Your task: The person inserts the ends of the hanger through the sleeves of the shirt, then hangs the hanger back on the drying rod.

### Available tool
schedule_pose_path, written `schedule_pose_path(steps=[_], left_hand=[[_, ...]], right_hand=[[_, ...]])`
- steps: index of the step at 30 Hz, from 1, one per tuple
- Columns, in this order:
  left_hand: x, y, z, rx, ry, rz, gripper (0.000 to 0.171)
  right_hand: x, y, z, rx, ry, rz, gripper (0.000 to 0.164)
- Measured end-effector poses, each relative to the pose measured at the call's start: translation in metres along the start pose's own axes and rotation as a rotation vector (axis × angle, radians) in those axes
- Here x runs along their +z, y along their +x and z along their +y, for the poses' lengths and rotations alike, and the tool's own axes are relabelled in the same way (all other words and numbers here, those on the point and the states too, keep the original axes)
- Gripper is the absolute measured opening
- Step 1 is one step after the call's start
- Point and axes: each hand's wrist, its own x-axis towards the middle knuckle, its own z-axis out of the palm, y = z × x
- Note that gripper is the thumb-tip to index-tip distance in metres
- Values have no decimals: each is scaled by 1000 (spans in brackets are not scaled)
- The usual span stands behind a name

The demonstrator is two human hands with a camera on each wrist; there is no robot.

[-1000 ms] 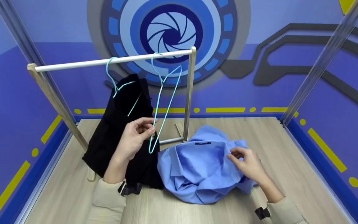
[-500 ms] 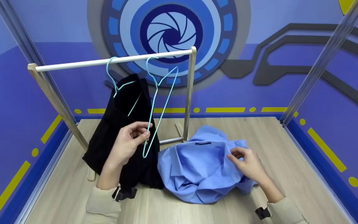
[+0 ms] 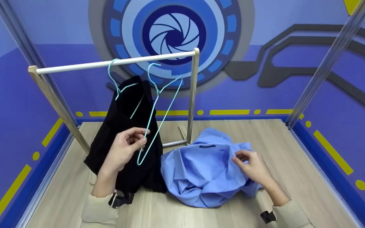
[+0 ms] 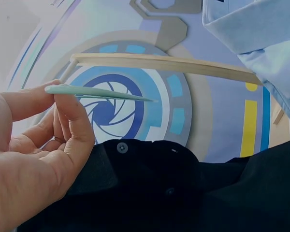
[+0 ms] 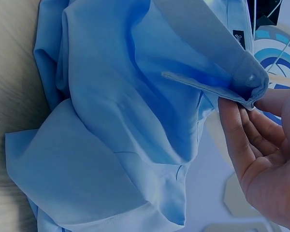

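My left hand (image 3: 124,148) pinches a light turquoise wire hanger (image 3: 152,123) by its lower side, between thumb and fingers. The hanger's hook shows just below the white rail in the head view. In the left wrist view the hanger (image 4: 101,92) appears nearly edge-on between the left fingertips. My right hand (image 3: 253,166) pinches the collar edge of a light blue shirt (image 3: 208,186), which lies bunched on the table with its neck opening upward. A small dark label (image 3: 207,146) shows inside the collar. In the right wrist view the pinched collar tip has a button (image 5: 252,77).
A rack with a white rail (image 3: 84,66) and wooden posts (image 3: 192,98) stands at the back left. From it a black buttoned garment (image 3: 116,136) hangs on a second turquoise hanger (image 3: 111,71), its lower part reaching the wooden table (image 3: 296,177). Blue patterned walls enclose the table.
My left hand has drawn the hanger down and toward the left, and its hook has dropped from the rail to below it. My right hand and the blue shirt look unmoved.
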Motion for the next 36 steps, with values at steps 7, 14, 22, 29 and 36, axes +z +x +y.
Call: schedule_pose_path(steps=[7,14,22,29,36], left_hand=[[-3,-3,0,-11,111,81,19],[-3,-6,-1,-15,173,132,18],[-4,-9,-2,-2,231,188,16],[-6,-12,-1,-6,252,223,15],[-8,-16,-1,3,275,231,13]], right_hand=[[1,0,1,11,19,0,5],[1,-1,1,14,17,5,5],[1,-2,1,25,14,-4,6],[1,-2,2,33,20,-10,8],[1,-1,3,27,23,-10,6]])
